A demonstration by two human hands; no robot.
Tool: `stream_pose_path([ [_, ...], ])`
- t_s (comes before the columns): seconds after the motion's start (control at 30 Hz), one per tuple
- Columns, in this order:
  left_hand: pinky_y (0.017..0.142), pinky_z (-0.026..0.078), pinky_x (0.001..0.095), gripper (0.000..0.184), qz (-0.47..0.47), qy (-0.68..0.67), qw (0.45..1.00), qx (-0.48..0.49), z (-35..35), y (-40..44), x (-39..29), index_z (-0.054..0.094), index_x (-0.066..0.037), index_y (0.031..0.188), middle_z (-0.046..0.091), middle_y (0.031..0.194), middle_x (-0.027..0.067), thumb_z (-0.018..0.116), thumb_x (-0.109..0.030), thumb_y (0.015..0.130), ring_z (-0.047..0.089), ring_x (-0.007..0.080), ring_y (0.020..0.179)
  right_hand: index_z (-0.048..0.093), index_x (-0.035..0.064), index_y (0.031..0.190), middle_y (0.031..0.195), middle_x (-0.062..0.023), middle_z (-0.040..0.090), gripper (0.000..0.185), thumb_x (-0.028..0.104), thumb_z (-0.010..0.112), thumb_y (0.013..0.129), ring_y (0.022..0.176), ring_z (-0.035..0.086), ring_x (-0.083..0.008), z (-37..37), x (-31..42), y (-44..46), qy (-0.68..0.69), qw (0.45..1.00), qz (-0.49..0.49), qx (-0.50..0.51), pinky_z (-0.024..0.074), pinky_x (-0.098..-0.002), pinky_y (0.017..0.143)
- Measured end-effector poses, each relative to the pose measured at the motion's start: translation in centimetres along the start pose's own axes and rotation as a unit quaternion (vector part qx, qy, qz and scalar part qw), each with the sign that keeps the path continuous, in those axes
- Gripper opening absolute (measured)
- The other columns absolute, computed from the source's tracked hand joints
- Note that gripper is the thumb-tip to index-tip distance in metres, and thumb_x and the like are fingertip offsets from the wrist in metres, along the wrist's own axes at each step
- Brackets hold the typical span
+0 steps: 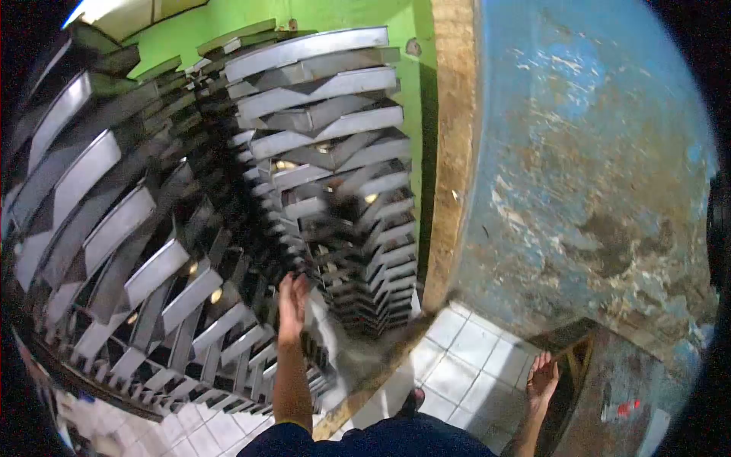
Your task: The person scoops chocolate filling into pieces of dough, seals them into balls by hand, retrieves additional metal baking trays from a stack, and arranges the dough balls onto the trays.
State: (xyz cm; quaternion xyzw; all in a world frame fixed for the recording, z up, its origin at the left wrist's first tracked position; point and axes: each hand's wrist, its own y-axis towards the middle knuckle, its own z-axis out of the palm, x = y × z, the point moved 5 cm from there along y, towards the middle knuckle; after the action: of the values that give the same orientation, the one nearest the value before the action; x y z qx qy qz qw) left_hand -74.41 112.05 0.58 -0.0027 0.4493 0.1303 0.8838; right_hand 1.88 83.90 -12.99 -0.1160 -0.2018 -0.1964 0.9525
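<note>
My left hand (292, 306) reaches forward at the middle of the view, its fingers stretched out and slightly blurred, with nothing seen in it. Close beyond it rises a tall stack of grey metal trays (324, 80), laid crosswise in layers. A second stack of metal trays (156, 274) fills the left side, with a few small pale-yellow spots showing between the layers. My right hand (542, 375) hangs at the lower right beside a wooden table (609, 362). Its fingers are extended and a little bent, and it appears to hold nothing.
A worn wooden door frame (454, 152) stands beside a peeling blue wall (563, 190). White floor tiles (464, 358) lie below, crossed by a raised sill (373, 392). On the table is a clear item with red marking (626, 408). A green wall (205, 34) is behind the stacks.
</note>
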Motion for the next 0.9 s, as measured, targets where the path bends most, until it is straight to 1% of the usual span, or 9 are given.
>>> stream_pose_path([
  [0.03,0.116,0.044,0.0411,0.072,0.011,0.039,0.998,-0.054,2.1,1.1,-2.5,0.034,-0.008,0.161,0.052,0.156,0.0221,0.058,-0.048,0.107,0.054,0.0323,0.141,0.054,0.0057,0.149,0.158,-0.0085,0.053,0.052,0.039,0.058,0.109,0.142,0.053,-0.0199,1.5,-0.5,3.8,0.014,1.0,0.001,-0.003,0.0571,-0.0344,0.103],
  [0.07,0.111,0.05,0.0403,0.067,0.038,0.018,0.997,-0.06,3.3,3.2,-4.2,0.04,-0.008,0.157,0.055,0.152,0.0216,0.061,-0.046,0.106,0.059,0.0296,0.135,0.048,0.0039,0.156,0.165,-0.0104,0.043,0.059,0.041,0.055,0.111,0.152,0.041,-0.0216,4.5,-0.6,7.4,-0.032,0.999,-0.013,0.028,0.0457,-0.0359,0.116],
  [0.13,0.104,0.057,0.0386,0.061,0.076,-0.008,0.994,-0.075,5.0,7.2,-7.0,0.046,-0.009,0.152,0.056,0.151,0.021,0.064,-0.042,0.105,0.064,0.0275,0.129,0.044,0.0032,0.158,0.166,-0.0111,0.042,0.062,0.043,0.051,0.111,0.152,0.04,-0.0234,10.7,-2.3,15.0,-0.077,0.996,0.011,0.052,0.0415,-0.037,0.119],
  [0.2,0.112,0.051,0.0386,0.063,0.103,0.005,0.993,-0.058,5.9,9.8,-8.8,0.044,-0.009,0.155,0.054,0.154,0.0209,0.061,-0.045,0.106,0.058,0.0296,0.137,0.043,0.0022,0.158,0.164,-0.0119,0.046,0.063,0.044,0.049,0.111,0.151,0.043,-0.0246,14.8,-5.3,22.7,-0.067,0.992,0.047,0.094,0.0374,-0.038,0.123],
  [0.37,0.118,0.045,0.0423,0.063,0.148,0.077,0.985,-0.053,9.3,12.7,-12.5,0.041,-0.007,0.157,0.047,0.16,0.0227,0.056,-0.043,0.108,0.051,0.0343,0.145,0.046,0.0009,0.155,0.159,-0.015,0.051,0.063,0.045,0.047,0.111,0.144,0.051,-0.027,31.0,-14.3,31.0,-0.135,0.964,0.121,0.193,0.0384,-0.0393,0.12],
  [0.57,0.123,0.038,0.0433,0.065,0.146,0.091,0.983,-0.06,7.3,19.3,-13.0,0.037,-0.008,0.161,0.049,0.159,0.0183,0.05,-0.048,0.11,0.048,0.0329,0.148,0.049,-0.0028,0.151,0.152,-0.0187,0.057,0.056,0.039,0.043,0.114,0.14,0.055,-0.0307,44.9,-23.3,35.8,-0.162,0.93,0.18,0.277,0.0395,-0.0426,0.122],
  [0.67,0.122,0.04,0.0433,0.063,0.167,0.066,0.983,-0.048,8.0,22.1,-14.1,0.042,-0.008,0.159,0.052,0.156,0.0174,0.054,-0.046,0.109,0.051,0.0308,0.145,0.047,-0.0043,0.151,0.152,-0.0203,0.057,0.059,0.041,0.043,0.114,0.14,0.055,-0.0311,51.2,-26.1,38.7,-0.167,0.909,0.17,0.342,0.0385,-0.0439,0.123],
  [0.77,0.111,0.05,0.0353,0.06,0.18,0.023,0.983,-0.04,8.0,25.9,-15.7,0.048,-0.008,0.155,0.054,0.155,0.0165,0.053,-0.047,0.109,0.061,0.0255,0.13,0.047,-0.0053,0.149,0.148,-0.0206,0.06,0.061,0.044,0.045,0.113,0.141,0.055,-0.0301,57.9,-28.6,42.3,-0.155,0.916,0.147,0.341,0.0379,-0.0426,0.124],
  [0.9,0.106,0.051,0.0364,0.061,0.15,0.041,0.988,-0.005,8.1,31.0,-17.7,0.048,-0.009,0.154,0.054,0.155,0.013,0.051,-0.05,0.108,0.06,0.0234,0.13,0.051,-0.0027,0.143,0.137,-0.0166,0.065,0.058,0.046,0.048,0.112,0.128,0.061,-0.0242,65.2,-32.9,48.2,-0.16,0.928,0.138,0.307,0.0452,-0.0365,0.114],
])
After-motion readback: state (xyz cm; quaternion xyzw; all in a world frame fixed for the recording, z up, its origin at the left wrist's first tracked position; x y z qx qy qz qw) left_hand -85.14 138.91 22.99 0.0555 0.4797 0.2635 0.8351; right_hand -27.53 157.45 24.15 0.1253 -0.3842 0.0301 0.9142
